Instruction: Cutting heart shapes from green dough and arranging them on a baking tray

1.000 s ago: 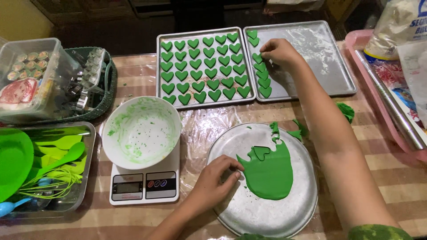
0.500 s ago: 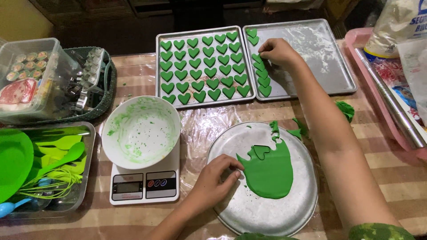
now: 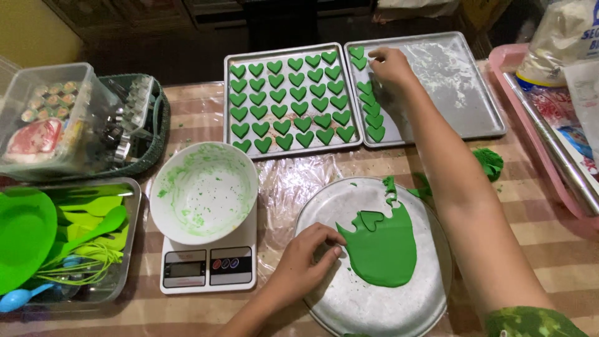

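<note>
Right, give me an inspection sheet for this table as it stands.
Surface: table with a striped cloth, clear film under the work area.
Job's things: rolled green dough on a round metal pan, one heart cut in it; left baking tray full of green hearts; right baking tray with one column of hearts.
Clutter: smeared white bowl on a kitchen scale; bin of green utensils; basket of cutters; dough scrap.
Grippers: left hand fingers at the dough's edge; right hand over the right tray's hearts.
Cables: nothing seen.
Surroundings: pink tray at right.
</note>
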